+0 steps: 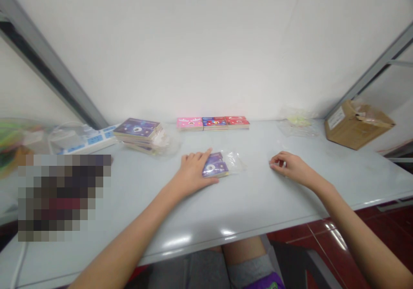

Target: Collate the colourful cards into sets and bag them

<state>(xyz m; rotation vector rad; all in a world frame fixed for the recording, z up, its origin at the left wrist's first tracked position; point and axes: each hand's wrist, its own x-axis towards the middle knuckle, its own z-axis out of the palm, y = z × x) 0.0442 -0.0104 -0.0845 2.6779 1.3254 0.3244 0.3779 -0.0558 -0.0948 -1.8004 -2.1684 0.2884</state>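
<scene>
A small pack of purple cards (214, 166) in a clear plastic bag (236, 160) lies in the middle of the table. My left hand (193, 170) grips the pack from its left side, thumb along the near edge and fingers at the far edge. The bag's loose end sticks out to the right. My right hand (288, 166) is apart from the pack, just above the table to its right. Its fingers and thumb are pinched together; whatever lies between them is too small or clear to make out.
A tall stack of purple cards (137, 129), partly in plastic, stands at back left beside a power strip (95, 140). Pink cards (189, 123), blue-and-red cards (214, 122) and red cards (237, 122) line the wall. Plastic bags (298, 123) and a cardboard box (346, 127) sit right.
</scene>
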